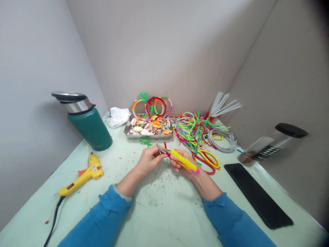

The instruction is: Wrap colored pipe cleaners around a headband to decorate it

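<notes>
Over the middle of the table, my right hand (181,161) is closed around a bent hoop wrapped in fuzzy pipe cleaner (185,160), coloured yellow, orange and pink. My left hand (151,158) pinches the hoop's other end, where a bare grey stretch (161,150) shows beside a red pipe cleaner (166,146). Both hands almost meet there, and the fingers partly hide the join. Just beyond my left hand, a short green pipe cleaner (146,142) lies on the table.
Behind the hands stands a metal tray (150,136) of shells, with several wrapped hoops (156,97) at its back. Pipe cleaners (191,128) and a grey coil (222,140) lie right of it. A yellow glue gun (83,176) and green bottle (89,127) are left; a black phone-like slab (257,195) is right.
</notes>
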A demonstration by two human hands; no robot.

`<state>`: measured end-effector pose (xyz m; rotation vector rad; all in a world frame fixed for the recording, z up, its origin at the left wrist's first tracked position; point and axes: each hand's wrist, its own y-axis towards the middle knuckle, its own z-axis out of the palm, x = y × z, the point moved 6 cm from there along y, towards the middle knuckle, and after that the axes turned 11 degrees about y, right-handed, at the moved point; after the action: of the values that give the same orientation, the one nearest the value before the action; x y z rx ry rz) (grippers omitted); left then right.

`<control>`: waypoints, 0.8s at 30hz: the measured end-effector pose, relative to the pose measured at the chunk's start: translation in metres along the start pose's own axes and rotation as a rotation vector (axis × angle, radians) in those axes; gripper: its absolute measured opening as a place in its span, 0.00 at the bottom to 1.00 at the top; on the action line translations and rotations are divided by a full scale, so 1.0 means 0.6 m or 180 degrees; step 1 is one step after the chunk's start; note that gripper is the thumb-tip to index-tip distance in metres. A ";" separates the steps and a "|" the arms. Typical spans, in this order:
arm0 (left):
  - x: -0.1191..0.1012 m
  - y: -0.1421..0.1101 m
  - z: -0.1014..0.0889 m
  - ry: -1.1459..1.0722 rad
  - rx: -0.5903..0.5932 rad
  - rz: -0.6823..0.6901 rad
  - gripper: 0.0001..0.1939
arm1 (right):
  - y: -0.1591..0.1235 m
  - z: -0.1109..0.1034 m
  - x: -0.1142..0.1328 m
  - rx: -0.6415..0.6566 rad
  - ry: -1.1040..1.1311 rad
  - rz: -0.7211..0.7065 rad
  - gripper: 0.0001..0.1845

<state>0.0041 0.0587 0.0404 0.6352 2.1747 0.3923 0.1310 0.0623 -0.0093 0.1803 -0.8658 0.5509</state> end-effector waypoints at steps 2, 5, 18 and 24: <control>0.001 0.000 0.001 0.0031 0.0004 0.0027 0.10 | 0.000 -0.002 0.001 -0.0041 -0.0037 -0.0013 0.12; 0.002 -0.001 0.002 0.0029 0.0004 0.0063 0.09 | 0.001 -0.007 -0.001 -0.0091 -0.0086 -0.0033 0.13; 0.004 -0.002 0.006 -0.0054 0.0113 -0.0073 0.09 | -0.002 0.003 0.010 -0.0124 -0.0316 -0.0256 0.09; 0.007 -0.005 0.010 -0.0099 0.0274 -0.0223 0.10 | -0.007 0.008 0.018 -0.0187 -0.0567 -0.0330 0.08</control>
<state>0.0058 0.0591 0.0325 0.6066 2.1868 0.2512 0.1354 0.0614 0.0022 0.2218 -1.0384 0.4161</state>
